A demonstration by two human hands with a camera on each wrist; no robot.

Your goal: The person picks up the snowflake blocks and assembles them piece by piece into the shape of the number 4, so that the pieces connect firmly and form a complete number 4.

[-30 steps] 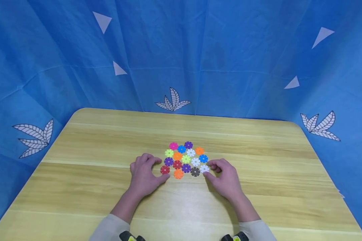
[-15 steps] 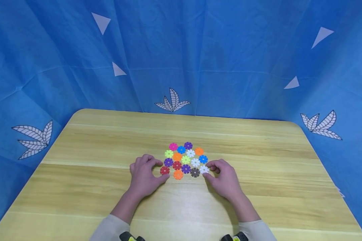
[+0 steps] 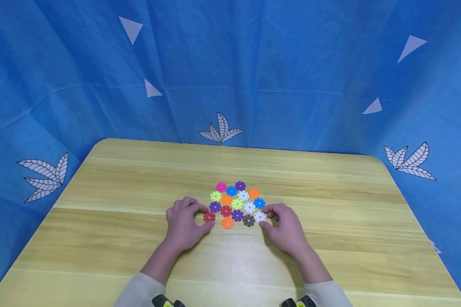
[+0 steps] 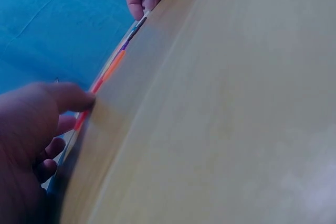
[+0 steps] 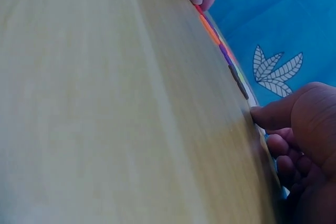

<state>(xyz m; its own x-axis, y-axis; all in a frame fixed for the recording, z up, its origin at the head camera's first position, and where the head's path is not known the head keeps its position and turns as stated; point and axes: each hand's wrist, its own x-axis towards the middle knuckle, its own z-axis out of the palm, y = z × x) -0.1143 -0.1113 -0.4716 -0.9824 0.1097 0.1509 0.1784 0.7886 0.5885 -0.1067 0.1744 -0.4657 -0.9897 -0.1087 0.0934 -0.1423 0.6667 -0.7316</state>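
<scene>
Several flat, notched plastic snowflake discs lie close together in rough rows at the middle of the table. My left hand is at the cluster's near left corner, thumb and index finger at opposite edges of a red snowflake disc, pinching it. At the near right corner my right hand pinches a white snowflake disc the same way, its other fingers curled. Between these two lie an orange disc, a purple disc and a dark grey disc. Both wrist views show the discs only edge-on.
Behind the front row lie more discs, among them a pink disc and a blue disc. The wooden table has rounded far corners. A blue cloth backdrop with leaf and triangle prints hangs behind it.
The left index fingertip has come in closer over the red disc, which has shifted slightly left from the orange one. The white disc sits slightly nearer the dark grey one.
</scene>
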